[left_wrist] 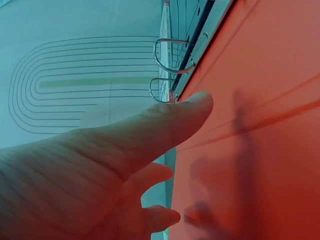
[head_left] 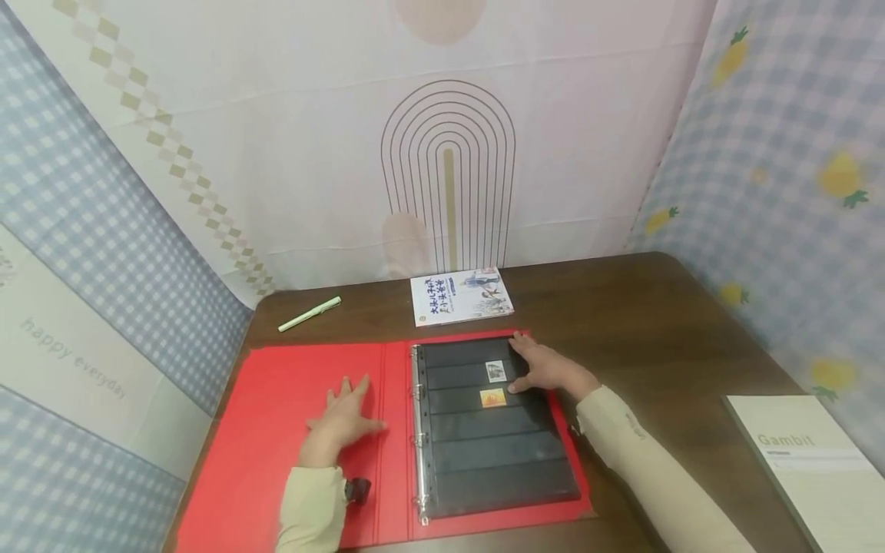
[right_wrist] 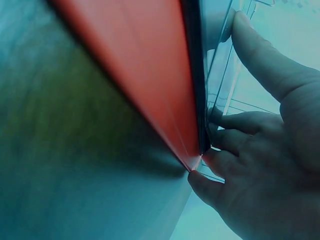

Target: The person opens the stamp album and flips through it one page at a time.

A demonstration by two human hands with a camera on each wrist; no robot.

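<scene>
A slim green pen (head_left: pixel 309 314) is seen at the far left of the brown wooden table (head_left: pixel 657 322). An open red ring binder (head_left: pixel 276 430) lies nearer the person, and the left hand (head_left: pixel 343 418) is laid flat on its inside cover, fingers spread. A black stamp sheet (head_left: pixel 494 445) with two stamps is held in the rings. Its upper right edge is pressed by the right hand (head_left: pixel 549 369), fingers extended. A grey booklet (head_left: pixel 809 468) lies far right.
</scene>
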